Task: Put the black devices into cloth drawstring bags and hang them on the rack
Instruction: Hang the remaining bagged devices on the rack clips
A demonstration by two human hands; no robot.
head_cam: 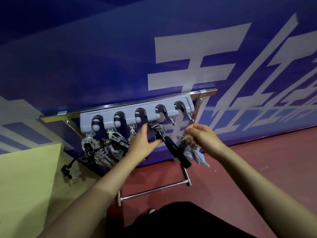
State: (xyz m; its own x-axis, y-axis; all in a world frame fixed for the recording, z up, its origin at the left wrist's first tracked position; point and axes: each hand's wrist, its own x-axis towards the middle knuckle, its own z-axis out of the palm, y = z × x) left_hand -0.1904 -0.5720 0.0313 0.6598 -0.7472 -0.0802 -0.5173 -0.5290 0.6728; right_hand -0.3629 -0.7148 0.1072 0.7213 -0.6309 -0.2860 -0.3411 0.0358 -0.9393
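Observation:
A grey plastic rack (133, 110) with several rounded slots and small hooks is fixed on a chrome frame against the blue wall. Grey cloth drawstring bags (101, 150) with beige cords hang from its left hooks, black cables trailing out of them. A long black device (173, 150) hangs slanted below the rack's middle. My left hand (143, 143) reaches up beside its top end, fingers extended, thumb near the device. My right hand (200, 134) pinches the beige drawstring of a grey cloth bag (193, 152), which dangles just right of the device.
A yellow-green table (29, 177) stands at the left, with a black plug (66, 170) hanging over its edge. The chrome frame's lower bar (154, 190) crosses above the red floor. Two hooks at the rack's right end (181, 118) carry nothing.

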